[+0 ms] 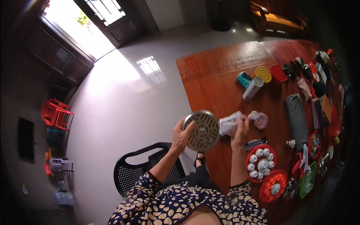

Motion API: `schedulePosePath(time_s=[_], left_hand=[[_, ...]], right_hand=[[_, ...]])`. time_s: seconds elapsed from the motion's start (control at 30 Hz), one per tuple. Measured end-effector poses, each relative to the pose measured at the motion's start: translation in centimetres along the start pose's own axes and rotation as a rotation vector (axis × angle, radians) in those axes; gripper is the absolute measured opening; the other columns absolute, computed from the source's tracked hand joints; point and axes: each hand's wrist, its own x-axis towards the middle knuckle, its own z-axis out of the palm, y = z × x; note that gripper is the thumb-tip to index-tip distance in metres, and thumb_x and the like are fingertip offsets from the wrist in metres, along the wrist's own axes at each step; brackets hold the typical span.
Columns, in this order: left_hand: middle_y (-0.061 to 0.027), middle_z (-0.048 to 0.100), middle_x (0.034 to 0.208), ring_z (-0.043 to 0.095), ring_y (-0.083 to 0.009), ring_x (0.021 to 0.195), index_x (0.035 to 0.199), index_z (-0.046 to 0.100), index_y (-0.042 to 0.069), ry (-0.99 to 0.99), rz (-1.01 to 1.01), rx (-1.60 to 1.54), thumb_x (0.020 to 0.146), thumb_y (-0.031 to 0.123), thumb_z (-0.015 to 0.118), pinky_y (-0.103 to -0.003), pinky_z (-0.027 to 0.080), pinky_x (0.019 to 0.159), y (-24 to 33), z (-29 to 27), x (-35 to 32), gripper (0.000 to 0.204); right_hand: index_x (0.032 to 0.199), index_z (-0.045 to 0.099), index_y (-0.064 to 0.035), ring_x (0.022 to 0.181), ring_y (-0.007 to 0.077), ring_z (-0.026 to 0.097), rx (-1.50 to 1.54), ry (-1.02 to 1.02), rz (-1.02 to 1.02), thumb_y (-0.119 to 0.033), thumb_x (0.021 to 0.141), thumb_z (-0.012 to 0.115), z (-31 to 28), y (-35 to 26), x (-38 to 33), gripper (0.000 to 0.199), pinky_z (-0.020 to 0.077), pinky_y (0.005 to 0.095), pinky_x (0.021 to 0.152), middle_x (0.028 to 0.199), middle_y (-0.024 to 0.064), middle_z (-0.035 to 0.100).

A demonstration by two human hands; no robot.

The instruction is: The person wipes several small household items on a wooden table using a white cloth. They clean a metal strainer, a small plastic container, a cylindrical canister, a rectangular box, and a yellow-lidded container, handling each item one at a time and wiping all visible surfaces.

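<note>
My left hand point(180, 138) is closed on the rim of a round metal tray with a slotted top point(203, 135), its thumb lying over the near-left edge. The slotted face is turned up toward me, held beside the table's left edge. In my closed right hand point(240, 134) is a bunched white cloth point(228, 124), close to the tray's right side. Whether the cloth touches the tray I cannot tell. Just right of that hand, a small pink-rimmed container point(260, 121) sits on the wooden table point(210, 86).
Farther back on the table are a white can point(253, 89), a teal object point(244, 80) and a yellow lid point(263, 74). Red plates of white cups point(252, 158) and orange pieces point(267, 183) lie at right, near a grey pouch point(296, 116). A black chair point(125, 170) stands left of me.
</note>
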Motion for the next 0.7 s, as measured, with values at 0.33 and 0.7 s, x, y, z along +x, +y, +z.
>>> schedulePosePath(time_s=[0.33,0.7], left_hand=[[-0.0071,0.063,0.107,0.058,-0.0109,0.094,0.128,0.051,0.002,0.037,0.048,-0.221,0.092,0.026,0.061,-0.025,0.048,0.082,2.3,5.9,6.3,0.045],[-0.0058,0.061,0.107,0.054,-0.0129,0.098,0.124,0.055,0.001,-0.099,0.205,-0.023,0.102,0.045,0.028,-0.026,0.044,0.088,5.0,9.9,8.0,0.056]], right_hand=[[0.119,0.056,-0.0066,0.106,0.0305,0.052,-0.988,-0.523,-1.005,0.003,0.068,0.066,7.8,-2.6,3.1,0.053,0.0399,0.0414,0.092,0.114,0.0098,0.055],[0.107,0.066,-0.0065,0.101,0.0232,0.055,-1.244,-0.312,-1.126,-0.013,0.076,0.064,10.5,-5.2,5.2,0.031,0.0409,0.0375,0.082,0.110,0.0053,0.060]])
